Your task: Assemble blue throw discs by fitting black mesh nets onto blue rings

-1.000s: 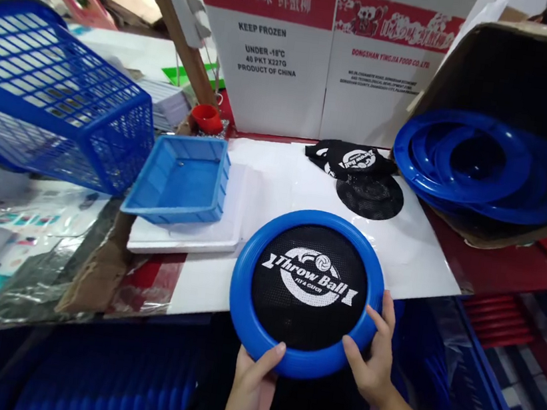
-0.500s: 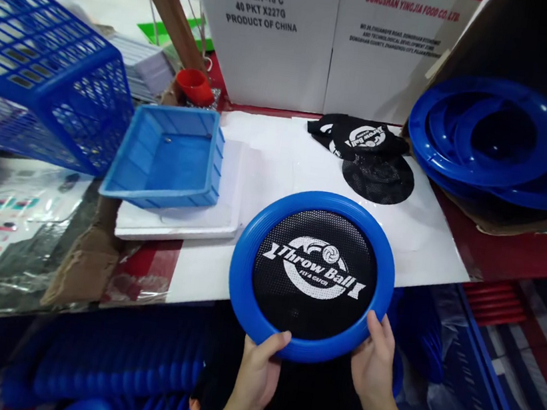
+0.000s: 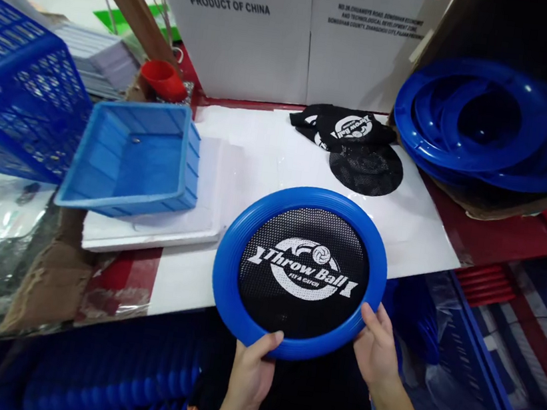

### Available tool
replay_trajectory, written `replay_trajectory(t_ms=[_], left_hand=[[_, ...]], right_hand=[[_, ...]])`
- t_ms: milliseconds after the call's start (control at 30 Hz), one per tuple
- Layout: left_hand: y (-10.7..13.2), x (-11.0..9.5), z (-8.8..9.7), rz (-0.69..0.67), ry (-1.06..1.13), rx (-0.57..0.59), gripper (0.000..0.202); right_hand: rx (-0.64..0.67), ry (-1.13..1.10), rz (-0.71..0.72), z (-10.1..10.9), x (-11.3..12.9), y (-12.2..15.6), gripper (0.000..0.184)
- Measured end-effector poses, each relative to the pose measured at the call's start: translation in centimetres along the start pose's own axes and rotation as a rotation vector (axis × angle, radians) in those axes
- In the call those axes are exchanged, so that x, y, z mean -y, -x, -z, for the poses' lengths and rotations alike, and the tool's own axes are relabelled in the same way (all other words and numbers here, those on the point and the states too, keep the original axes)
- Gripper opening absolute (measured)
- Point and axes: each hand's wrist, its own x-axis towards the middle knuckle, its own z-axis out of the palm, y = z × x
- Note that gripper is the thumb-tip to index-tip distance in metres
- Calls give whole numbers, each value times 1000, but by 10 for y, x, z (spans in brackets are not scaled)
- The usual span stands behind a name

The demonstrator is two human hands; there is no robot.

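A blue flying disc (image 3: 228,259) with a black mesh centre printed "Throw Ball" is held over the front edge of the white work surface (image 3: 260,156). My left hand (image 3: 254,370) grips the near rim, thumb on top and fingers underneath. On the rim's lower right, my right hand (image 3: 378,346) holds it the same way. Beyond the disc lies a small pile of black printed mesh rounds (image 3: 348,129), with one plain-looking mesh circle (image 3: 366,168) at its near side. Blue plastic rings (image 3: 535,132) lie stacked in a carton at the right.
A light-blue bin (image 3: 133,159) rests on a white foam slab (image 3: 205,223) at the left. Behind it are a red cup (image 3: 163,79) and a blue basket (image 3: 21,91). White cartons (image 3: 254,48) wall the back. Rows of blue rings (image 3: 115,372) sit below the table.
The view has shifted, so the table things appear further left and the bin nearer. Both hands keep their hold on the disc, which looks nearly unmoved relative to them.
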Motion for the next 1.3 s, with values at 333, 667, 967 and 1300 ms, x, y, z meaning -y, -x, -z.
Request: replay_trajectory(t_ms=[333, 667, 967, 1300], left_hand=[[-3, 1, 6, 9, -2, -2, 80], [0, -2, 5, -15, -24, 9, 78], [-1, -1, 6, -23, -29, 1, 59], [-2, -5, 7, -29, -39, 19, 66]], right_hand=[[56, 49, -37, 16, 12, -19, 55], [33, 159, 42, 16, 16, -15, 59], [44, 144, 64, 14, 11, -12, 59], [24, 69, 85, 8, 12, -3, 50]])
